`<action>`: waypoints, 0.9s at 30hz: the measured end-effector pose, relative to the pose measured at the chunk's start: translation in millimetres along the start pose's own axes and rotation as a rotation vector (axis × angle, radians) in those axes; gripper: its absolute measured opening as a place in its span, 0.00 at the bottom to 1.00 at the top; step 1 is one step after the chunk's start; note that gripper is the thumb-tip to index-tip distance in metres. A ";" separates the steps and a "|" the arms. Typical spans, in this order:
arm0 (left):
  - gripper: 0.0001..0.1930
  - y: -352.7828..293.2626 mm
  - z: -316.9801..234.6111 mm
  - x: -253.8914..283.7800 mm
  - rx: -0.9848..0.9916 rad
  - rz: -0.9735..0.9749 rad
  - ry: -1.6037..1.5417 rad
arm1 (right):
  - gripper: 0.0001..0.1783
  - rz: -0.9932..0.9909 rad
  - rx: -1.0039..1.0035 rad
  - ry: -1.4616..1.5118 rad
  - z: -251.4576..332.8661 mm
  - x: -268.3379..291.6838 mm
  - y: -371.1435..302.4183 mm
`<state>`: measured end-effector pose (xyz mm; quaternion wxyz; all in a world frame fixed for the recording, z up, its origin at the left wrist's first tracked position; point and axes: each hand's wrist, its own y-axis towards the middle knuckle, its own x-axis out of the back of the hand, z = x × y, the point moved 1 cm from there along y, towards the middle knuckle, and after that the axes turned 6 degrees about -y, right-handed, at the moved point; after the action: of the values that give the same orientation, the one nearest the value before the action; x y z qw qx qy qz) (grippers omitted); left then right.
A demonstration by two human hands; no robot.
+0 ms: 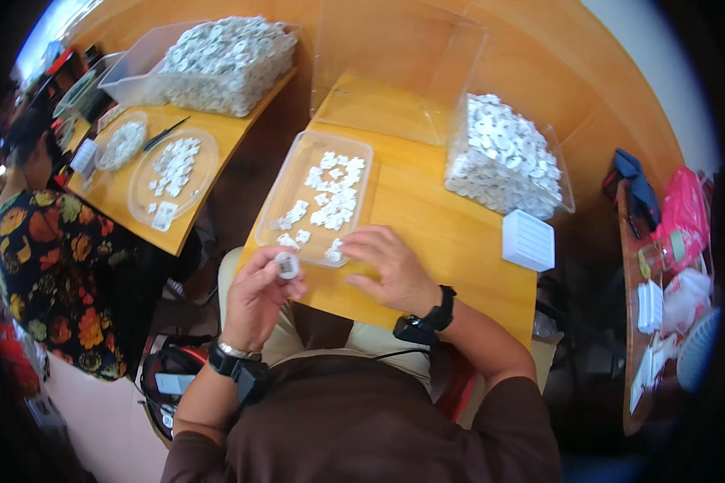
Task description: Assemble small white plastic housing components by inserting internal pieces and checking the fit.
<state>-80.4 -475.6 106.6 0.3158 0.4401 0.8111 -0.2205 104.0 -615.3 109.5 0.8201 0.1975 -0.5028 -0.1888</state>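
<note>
Head view: the left hand (258, 298) is raised just off the near left corner of the wooden table (451, 241), fingers closed around a small white round part (287, 264) held between thumb and fingertips. The right hand (388, 270) rests on the table at the near edge of a clear plastic tray (286, 181), fingers curled down, its fingertips touching a small white piece (334, 251) at the tray's near right corner; whether that piece is pinched cannot be told. The tray holds scattered white pieces (334, 193), thicker toward its far right side. To the right, on the same table, stands a clear bin heaped with white parts (503, 157), and near it, at the table's right edge, a white ribbed block (528, 240). Beyond the tray stands a clear box (395, 72). Both wrists carry black bands. On a second table to the left sits another heaped bin (225, 60), a round clear dish of white pieces (173, 173) and a black pen-like tool (165, 134). A person in a flowered shirt (52, 274) sits at that table's left.
</note>
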 end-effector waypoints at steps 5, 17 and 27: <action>0.18 -4.0 2.5 10.4 -0.013 0.026 -0.010 | 0.20 0.105 0.015 -0.182 7.9 -2.3 2.4; 0.18 4.9 16.5 32.6 -0.008 0.033 -0.049 | 0.12 -0.386 -0.311 -0.429 -16.2 126.0 -40.9; 0.15 19.6 2.9 24.1 0.152 0.151 -0.130 | 0.10 -1.070 -0.690 -0.834 22.3 363.0 -160.7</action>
<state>-72.7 -453.6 86.0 0.3493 0.5074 0.7344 -0.2849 219.7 -939.5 308.6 0.3740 0.0589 -0.5194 -0.7661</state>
